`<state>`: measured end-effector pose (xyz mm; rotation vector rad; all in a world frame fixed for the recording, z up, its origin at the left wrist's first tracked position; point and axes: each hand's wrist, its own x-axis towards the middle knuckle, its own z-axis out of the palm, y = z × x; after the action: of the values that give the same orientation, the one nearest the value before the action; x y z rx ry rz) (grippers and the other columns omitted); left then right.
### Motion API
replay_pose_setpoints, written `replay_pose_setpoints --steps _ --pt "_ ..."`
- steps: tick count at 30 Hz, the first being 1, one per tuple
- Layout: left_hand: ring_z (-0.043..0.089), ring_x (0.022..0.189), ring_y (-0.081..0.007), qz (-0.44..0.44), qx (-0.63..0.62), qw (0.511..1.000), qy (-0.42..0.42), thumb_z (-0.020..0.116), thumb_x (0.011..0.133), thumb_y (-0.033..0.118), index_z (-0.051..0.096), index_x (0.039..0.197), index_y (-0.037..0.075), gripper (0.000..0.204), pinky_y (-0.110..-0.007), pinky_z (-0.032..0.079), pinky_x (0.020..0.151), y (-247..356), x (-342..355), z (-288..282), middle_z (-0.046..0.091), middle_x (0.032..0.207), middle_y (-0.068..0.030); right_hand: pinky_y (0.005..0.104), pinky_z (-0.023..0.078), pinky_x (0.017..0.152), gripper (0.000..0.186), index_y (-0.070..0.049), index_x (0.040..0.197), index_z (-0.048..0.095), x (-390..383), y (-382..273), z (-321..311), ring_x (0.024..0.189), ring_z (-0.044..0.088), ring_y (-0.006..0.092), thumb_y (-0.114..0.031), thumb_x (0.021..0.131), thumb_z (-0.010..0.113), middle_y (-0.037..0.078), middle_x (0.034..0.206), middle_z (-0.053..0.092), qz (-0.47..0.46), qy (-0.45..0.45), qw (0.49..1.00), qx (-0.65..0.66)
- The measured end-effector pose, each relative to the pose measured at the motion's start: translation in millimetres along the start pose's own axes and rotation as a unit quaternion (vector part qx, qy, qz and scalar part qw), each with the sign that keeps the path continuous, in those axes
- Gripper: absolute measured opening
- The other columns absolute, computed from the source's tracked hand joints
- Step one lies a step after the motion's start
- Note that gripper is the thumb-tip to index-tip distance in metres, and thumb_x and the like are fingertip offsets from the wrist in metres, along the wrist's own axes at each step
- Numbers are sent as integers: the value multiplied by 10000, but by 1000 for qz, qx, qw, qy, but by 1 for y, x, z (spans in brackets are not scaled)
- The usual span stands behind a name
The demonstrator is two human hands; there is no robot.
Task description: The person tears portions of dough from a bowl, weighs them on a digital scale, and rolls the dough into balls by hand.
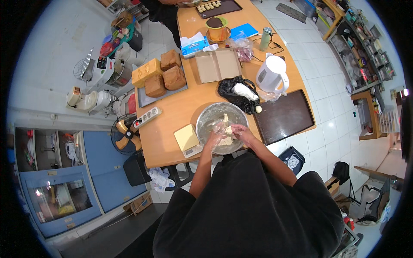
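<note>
Fingers of the right hand point(243, 134) look bent around a small pale lump point(229, 130), apparently pinching it; the left hand point(217, 136) lies close by, its fingers smeared and too small in view to tell whether they press or merely cup. Sticking seems the likeliest trouble: tacky residue on the skin could tear the lump or leave it uneven. A loosened pinch would probably just drop it onto the pale dough point(225, 141) in the round bowl point(202, 117), since the lump sits between both hands, just left of the right fingertips, over the bowl's interior.
</note>
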<state>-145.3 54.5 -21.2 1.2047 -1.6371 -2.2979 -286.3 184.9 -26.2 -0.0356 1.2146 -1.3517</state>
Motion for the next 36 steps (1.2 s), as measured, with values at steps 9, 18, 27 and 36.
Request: replay_pose_setpoints --steps 9,18,27,36 --pt "616 995 -226 33 300 953 -4 653 887 244 467 1340 35 532 -338 534 806 4 -3 -1 573 1224 -133 317 500 807 291 -44 1160 604 5 7 2 947 579 120 -241 947 596 45 1079 609 -22 1 999 -41" --pt "633 978 -392 126 291 937 146 633 818 184 623 1146 15 369 -420 492 833 11 5 21 657 1022 -243 318 501 803 296 -118 1245 518 -3 -3 16 998 551 130 -267 989 520 10 1115 565 5 9 999 -39" --pt "594 1024 -414 9 478 857 192 696 781 225 536 1167 -37 493 -475 482 873 27 77 34 617 1059 -269 366 485 847 403 -118 1190 558 0 1 7 1063 511 159 -445 1000 422 20 1185 534 19 16 1000 3" --pt "571 1016 -379 66 509 834 202 715 739 150 538 1165 -13 489 -433 479 877 -25 106 29 603 1032 -234 382 483 843 441 -112 1149 573 -5 4 8 1056 519 180 -484 997 391 70 1132 565 13 10 1000 15"
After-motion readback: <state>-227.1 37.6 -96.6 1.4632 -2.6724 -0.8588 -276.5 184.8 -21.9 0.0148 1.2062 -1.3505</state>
